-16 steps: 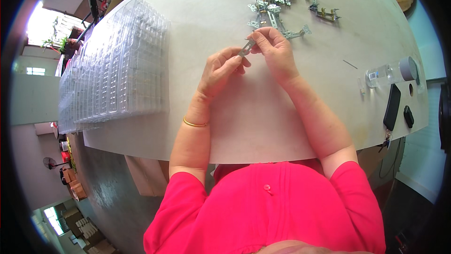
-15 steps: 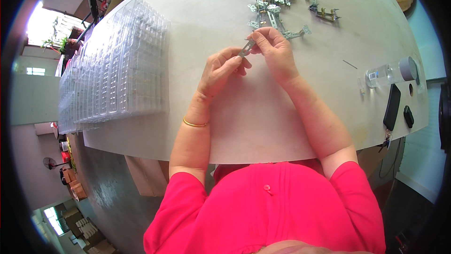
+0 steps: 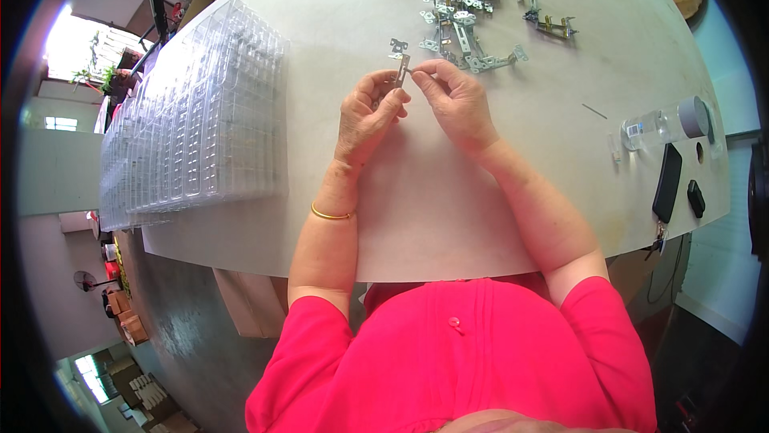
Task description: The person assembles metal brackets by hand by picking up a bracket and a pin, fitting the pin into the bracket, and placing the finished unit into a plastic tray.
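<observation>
My left hand [image 3: 362, 119] grips a slotted metal bracket [image 3: 402, 69] between thumb and fingers. The bracket stands nearly upright, and a wider holed plate shows at its far end. Close beside it, the thumb and fingertips of my right hand [image 3: 462, 108] are pinched together on a small thin piece that touches or nearly touches the bracket's right side; its kind is too small to tell. Just beyond my hands lies a loose pile of similar metal brackets [image 3: 463, 28], silver with some brass-coloured parts.
Clear plastic trays [image 3: 204, 104] stand stacked at the table's left. On the right are a clear bottle [image 3: 653, 128] with a grey lid, a black phone-like object [image 3: 668, 182], a small black item [image 3: 696, 198] and a thin metal pin [image 3: 594, 111].
The bracket has turned from slanting to nearly upright, and its far plate has come into view. My right hand has shifted slightly down and left, off the bracket's far end to its side.
</observation>
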`<control>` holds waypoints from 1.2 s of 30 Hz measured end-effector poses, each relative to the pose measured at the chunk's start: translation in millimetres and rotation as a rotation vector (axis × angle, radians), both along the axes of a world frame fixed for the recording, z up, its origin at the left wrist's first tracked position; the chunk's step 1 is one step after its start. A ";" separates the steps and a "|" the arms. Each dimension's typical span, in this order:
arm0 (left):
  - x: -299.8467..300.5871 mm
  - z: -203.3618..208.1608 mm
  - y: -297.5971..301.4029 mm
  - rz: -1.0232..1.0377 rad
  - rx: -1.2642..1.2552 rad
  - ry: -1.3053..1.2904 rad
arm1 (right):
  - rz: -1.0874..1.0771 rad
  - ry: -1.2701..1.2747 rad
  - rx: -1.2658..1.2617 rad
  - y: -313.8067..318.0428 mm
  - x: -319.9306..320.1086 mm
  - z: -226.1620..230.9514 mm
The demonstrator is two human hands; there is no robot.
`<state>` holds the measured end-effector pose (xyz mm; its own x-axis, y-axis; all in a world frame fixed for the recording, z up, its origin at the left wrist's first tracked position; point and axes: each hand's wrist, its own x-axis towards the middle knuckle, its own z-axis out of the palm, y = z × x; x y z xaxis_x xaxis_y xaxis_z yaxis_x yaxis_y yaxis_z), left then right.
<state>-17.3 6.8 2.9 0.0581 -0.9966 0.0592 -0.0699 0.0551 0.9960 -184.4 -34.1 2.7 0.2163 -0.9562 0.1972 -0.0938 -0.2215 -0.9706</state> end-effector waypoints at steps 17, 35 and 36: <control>-9.2 -14.6 -8.4 0.068 -0.230 -0.280 | -0.016 0.119 -0.230 -4.8 -4.7 -4.6; 3.1 -11.8 0.6 -0.082 -0.079 0.025 | 0.057 -0.297 0.200 -2.5 -1.2 -0.8; 8.2 -22.1 -1.3 -0.108 -0.091 0.000 | 0.068 -0.372 0.243 -2.7 0.7 -0.8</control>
<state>-9.0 5.5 -19.3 -0.0493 -0.9875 0.1497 -0.0585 0.1525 0.9866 -183.7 -36.8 1.9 0.2374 -0.9704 0.0448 0.2786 0.0238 -0.9601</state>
